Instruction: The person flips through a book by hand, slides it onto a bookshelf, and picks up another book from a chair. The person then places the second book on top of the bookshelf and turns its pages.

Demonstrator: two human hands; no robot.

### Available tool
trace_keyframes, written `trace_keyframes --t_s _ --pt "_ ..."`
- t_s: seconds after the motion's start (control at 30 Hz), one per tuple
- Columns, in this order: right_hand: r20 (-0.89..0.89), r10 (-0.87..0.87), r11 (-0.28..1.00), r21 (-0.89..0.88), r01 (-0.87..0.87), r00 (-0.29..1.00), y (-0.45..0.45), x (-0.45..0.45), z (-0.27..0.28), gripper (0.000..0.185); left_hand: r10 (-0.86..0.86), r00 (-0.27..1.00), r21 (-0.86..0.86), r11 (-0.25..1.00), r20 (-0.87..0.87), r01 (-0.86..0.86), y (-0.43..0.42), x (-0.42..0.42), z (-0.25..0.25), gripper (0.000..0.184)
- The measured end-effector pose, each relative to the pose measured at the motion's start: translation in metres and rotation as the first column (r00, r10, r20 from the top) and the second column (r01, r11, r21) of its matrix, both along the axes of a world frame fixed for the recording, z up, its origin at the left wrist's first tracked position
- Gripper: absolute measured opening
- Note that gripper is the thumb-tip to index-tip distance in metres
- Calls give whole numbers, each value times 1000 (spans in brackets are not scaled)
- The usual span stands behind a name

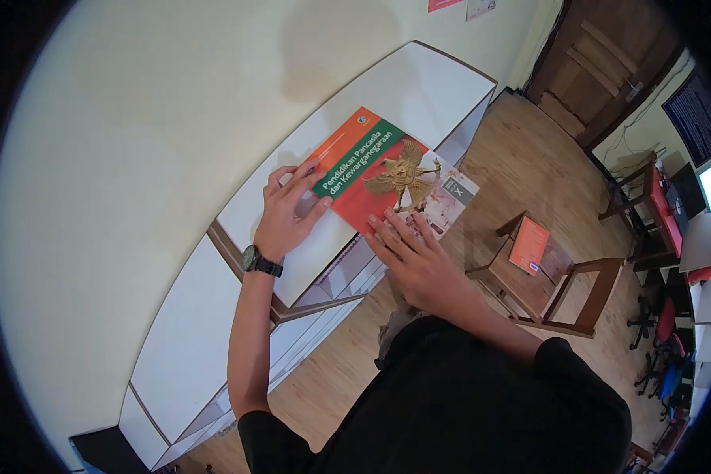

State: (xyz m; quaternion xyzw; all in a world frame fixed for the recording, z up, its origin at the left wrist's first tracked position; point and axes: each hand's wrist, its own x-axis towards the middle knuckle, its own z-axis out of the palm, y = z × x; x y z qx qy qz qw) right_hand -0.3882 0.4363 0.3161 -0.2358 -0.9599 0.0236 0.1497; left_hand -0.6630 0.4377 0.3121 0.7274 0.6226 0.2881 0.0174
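Note:
A book [347,178] with an orange, green and red cover and a golden eagle emblem lies on the white top of a low cabinet [419,79], its lower right part reaching past the cabinet's front edge. My left hand [288,213], with a dark watch on the wrist, rests at the book's left edge, fingers apart, the fingertips near the orange and green strips. My right hand [411,257] lies with spread fingers on the book's lower edge, over the red and pale part of the cover. The undersides of both hands are hidden.
On the right, a wooden chair [521,280] stands on the wood floor with an orange book [530,245] on its seat. A wooden door [600,63] is at the upper right. Desks and office chairs [663,320] line the far right. The wall adjoins the cabinet's back edge.

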Motion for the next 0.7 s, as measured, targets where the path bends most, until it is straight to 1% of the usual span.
trace_keyframes --t_s 0.03,0.17,0.23,0.37,0.43,0.47,0.53,0.57,0.63,0.67,0.7 --pt "88 -20 991 133 8 996 1 -1 -1 67 -8 1000 -3 1000 -14 8 1 -1 2 41" --pt "62 8 993 121 -15 998 3 3 -5 70 -6 1000 -13 1000 5 6 0 1 0 46" --pt "-90 40 990 -134 -52 995 1 4 2 70 30 999 -46 999 37 -28 2 0 -4 52" --pt "-138 38 981 -184 -63 990 0 4 3 71 44 997 -55 998 69 -40 6 -2 -8 57" --pt "-90 57 979 -189 -73 994 2 3 9 64 47 997 -95 995 61 -41 8 -5 -4 59" --pt "-88 58 979 -190 -74 994 2 2 9 64 49 997 -96 994 63 -42 8 -6 -2 59" --pt "-100 52 972 -223 -73 994 4 1 9 70 48 998 -152 988 40 -41 11 -8 -2 60" --pt "-97 54 972 -224 -75 994 6 1 11 70 50 998 -153 987 43 -43 11 -9 -2 60" --pt "-117 73 962 -255 -101 990 11 2 17 63 42 998 -147 989 55 -34 11 -8 -1 55" --pt "-113 78 961 -255 -105 991 17 4 17 63 47 997 -145 989 59 -38 11 -8 0 55" --pt "-133 72 934 -339 -114 989 23 7 14 56 42 999 -151 988 34 -36 10 -8 1 53"
